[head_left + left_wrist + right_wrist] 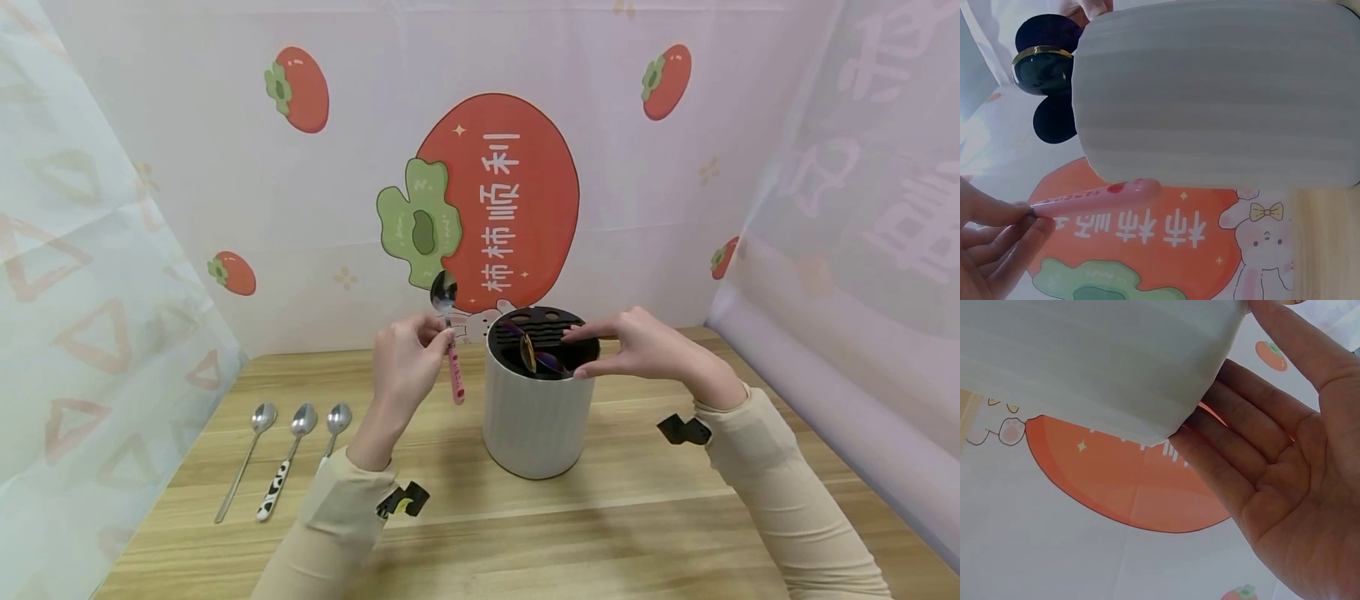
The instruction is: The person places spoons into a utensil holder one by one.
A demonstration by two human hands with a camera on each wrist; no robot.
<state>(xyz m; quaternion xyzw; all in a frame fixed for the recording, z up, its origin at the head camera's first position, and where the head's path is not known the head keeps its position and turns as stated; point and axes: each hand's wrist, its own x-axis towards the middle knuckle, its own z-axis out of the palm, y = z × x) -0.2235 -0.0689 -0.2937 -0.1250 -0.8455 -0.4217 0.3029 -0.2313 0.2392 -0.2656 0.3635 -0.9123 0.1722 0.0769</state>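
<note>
My left hand (406, 360) pinches a spoon (456, 377) with a pink patterned handle, its metal bowl up and its handle end pointing down, beside the holder's left side. In the left wrist view, thumb and fingertips meet where the pink handle (1100, 197) begins. The ribbed white utensil holder (536, 429) stands upright with a black slotted insert (512, 337) in its top. Dark, shiny spoons (528, 353), one gold-edged, poke out of its larger opening. My right hand (647, 345) rests at the holder's right rim, thumb and fingers stretched out and spread, as the right wrist view also shows.
Three spoons lie side by side on the wooden table at the left: a plain metal one (247, 462), one with a cow-patterned handle (277, 483), and one (337, 419) partly hidden by my left arm. A printed cloth (352, 167) hangs behind and along both sides.
</note>
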